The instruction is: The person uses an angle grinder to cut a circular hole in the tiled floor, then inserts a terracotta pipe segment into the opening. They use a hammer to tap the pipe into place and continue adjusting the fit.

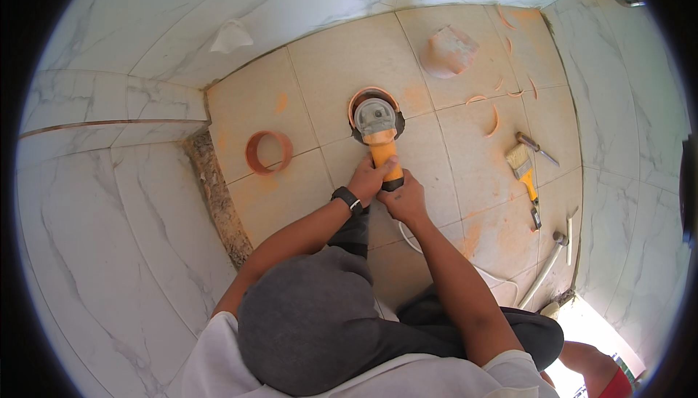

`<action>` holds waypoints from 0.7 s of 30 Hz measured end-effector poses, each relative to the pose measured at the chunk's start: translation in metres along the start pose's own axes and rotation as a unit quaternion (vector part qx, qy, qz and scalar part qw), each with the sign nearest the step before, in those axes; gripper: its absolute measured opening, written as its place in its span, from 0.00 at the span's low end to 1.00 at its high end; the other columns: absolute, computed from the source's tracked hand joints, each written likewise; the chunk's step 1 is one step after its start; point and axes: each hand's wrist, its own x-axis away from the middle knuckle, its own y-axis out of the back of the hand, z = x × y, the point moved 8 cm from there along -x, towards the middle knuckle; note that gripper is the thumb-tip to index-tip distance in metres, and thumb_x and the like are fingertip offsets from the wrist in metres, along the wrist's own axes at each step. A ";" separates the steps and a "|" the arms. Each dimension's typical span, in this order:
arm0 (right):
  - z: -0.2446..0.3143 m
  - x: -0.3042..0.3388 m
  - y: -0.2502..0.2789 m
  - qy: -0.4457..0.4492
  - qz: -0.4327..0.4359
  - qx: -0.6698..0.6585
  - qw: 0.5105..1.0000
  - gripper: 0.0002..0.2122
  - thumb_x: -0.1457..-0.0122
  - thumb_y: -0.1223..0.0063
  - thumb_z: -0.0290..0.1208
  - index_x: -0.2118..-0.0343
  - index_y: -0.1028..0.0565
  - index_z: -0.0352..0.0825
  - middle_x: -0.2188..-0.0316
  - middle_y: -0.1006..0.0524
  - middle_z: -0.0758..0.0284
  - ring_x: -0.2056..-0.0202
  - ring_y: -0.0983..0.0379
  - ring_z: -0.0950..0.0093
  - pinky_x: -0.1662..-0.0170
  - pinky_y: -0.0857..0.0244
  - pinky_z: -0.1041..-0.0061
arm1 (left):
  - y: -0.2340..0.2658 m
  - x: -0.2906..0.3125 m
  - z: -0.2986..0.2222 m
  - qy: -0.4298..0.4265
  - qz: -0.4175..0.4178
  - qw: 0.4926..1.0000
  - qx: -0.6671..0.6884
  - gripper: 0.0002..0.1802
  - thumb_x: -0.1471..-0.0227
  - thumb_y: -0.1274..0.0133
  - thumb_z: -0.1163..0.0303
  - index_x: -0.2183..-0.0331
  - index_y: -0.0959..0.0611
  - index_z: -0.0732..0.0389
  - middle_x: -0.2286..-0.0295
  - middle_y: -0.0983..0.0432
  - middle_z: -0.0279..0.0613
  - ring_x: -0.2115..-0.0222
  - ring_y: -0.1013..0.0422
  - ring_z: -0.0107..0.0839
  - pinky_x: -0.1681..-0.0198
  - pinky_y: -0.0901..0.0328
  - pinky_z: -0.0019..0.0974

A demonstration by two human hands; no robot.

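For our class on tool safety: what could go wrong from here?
The angle grinder might kick against the orange pipe rim, and the bare left hand and right hand gripping it could be cut. The white cord near the right forearm may snag.

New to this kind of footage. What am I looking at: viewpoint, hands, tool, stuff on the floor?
There's no robot, just a person working bare-handed. The single picture comes from a wide fisheye camera on their head, looking down, so straight edges bend. Left in the picture is the person's left.

The left hand, with a dark watch at its wrist, and the right hand both grip a yellow angle grinder. Its head is over an orange-brown round rim in the tiled floor.

A loose orange-brown ring lies to the left. To the right are thin curved offcuts, a yellow-handled brush and a hammer with a pale handle.
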 end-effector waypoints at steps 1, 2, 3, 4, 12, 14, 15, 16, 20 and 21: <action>0.001 0.000 0.000 0.012 -0.006 0.004 1.000 0.24 0.58 0.33 0.38 0.61 0.27 0.27 0.73 0.19 0.56 0.72 0.20 0.63 0.66 0.27 0.67 | 0.000 0.000 0.000 -0.001 -0.002 1.000 0.005 0.28 0.38 0.43 0.58 0.44 0.30 0.64 0.54 0.27 0.39 0.53 0.30 0.27 0.47 0.35 0.35; 0.003 0.000 0.001 0.023 -0.012 0.009 1.000 0.23 0.58 0.33 0.38 0.61 0.27 0.27 0.73 0.20 0.57 0.74 0.21 0.64 0.67 0.27 0.67 | 0.000 0.000 0.001 0.001 -0.004 1.000 0.010 0.28 0.38 0.43 0.58 0.44 0.30 0.64 0.54 0.27 0.39 0.53 0.30 0.27 0.47 0.35 0.35; 0.004 0.000 0.002 0.034 -0.019 0.015 0.999 0.23 0.58 0.33 0.38 0.61 0.27 0.27 0.74 0.20 0.57 0.75 0.21 0.65 0.69 0.27 0.67 | 0.000 0.000 0.001 -0.002 -0.005 1.000 0.007 0.28 0.38 0.43 0.58 0.45 0.29 0.64 0.54 0.27 0.39 0.53 0.30 0.27 0.47 0.35 0.35; 0.001 -0.001 0.000 0.016 -0.005 0.014 1.000 0.24 0.58 0.33 0.38 0.61 0.27 0.27 0.72 0.19 0.55 0.72 0.20 0.62 0.66 0.27 0.66 | 0.000 0.000 0.001 -0.002 -0.007 1.000 0.005 0.28 0.38 0.43 0.58 0.45 0.29 0.64 0.54 0.27 0.39 0.53 0.30 0.27 0.47 0.35 0.35; 0.001 0.000 0.001 -0.019 0.016 0.015 1.000 0.25 0.59 0.32 0.38 0.60 0.26 0.27 0.69 0.19 0.51 0.66 0.19 0.55 0.61 0.27 0.63 | 0.001 0.001 0.000 -0.008 -0.016 1.000 -0.003 0.28 0.39 0.42 0.58 0.46 0.29 0.65 0.54 0.26 0.40 0.54 0.29 0.28 0.48 0.34 0.35; 0.005 0.000 0.002 -0.004 0.008 0.027 1.000 0.25 0.58 0.33 0.38 0.60 0.26 0.27 0.69 0.19 0.51 0.66 0.19 0.55 0.61 0.27 0.63 | 0.000 0.001 -0.001 -0.013 -0.017 1.000 -0.004 0.28 0.39 0.42 0.59 0.46 0.29 0.66 0.54 0.26 0.40 0.53 0.29 0.28 0.48 0.34 0.35; 0.005 0.001 0.003 0.000 0.006 0.028 1.000 0.25 0.58 0.33 0.38 0.60 0.26 0.27 0.69 0.19 0.51 0.66 0.19 0.55 0.61 0.27 0.63 | 0.000 0.001 -0.001 -0.014 -0.018 1.000 -0.001 0.28 0.39 0.41 0.59 0.46 0.29 0.66 0.54 0.26 0.40 0.53 0.29 0.28 0.47 0.34 0.35; 0.005 0.001 0.003 0.003 0.005 0.030 1.000 0.24 0.58 0.33 0.38 0.60 0.26 0.27 0.69 0.19 0.51 0.66 0.19 0.55 0.61 0.27 0.63 | 0.000 0.001 -0.001 -0.015 -0.018 1.000 0.003 0.28 0.39 0.41 0.59 0.46 0.29 0.66 0.55 0.26 0.40 0.53 0.29 0.28 0.47 0.34 0.35; 0.006 0.000 0.003 0.014 -0.003 0.027 1.000 0.25 0.58 0.33 0.38 0.60 0.26 0.27 0.70 0.19 0.51 0.66 0.19 0.55 0.61 0.27 0.63 | 0.000 0.000 -0.001 -0.019 -0.023 1.000 -0.001 0.28 0.39 0.41 0.59 0.46 0.29 0.66 0.55 0.26 0.40 0.53 0.29 0.27 0.48 0.34 0.35; 0.005 0.000 0.003 0.015 -0.002 0.024 1.000 0.25 0.58 0.33 0.38 0.60 0.26 0.26 0.70 0.19 0.51 0.66 0.20 0.55 0.61 0.27 0.64 | 0.000 0.000 -0.002 -0.020 -0.023 1.000 -0.006 0.28 0.39 0.41 0.59 0.46 0.29 0.66 0.55 0.26 0.40 0.54 0.29 0.27 0.48 0.33 0.35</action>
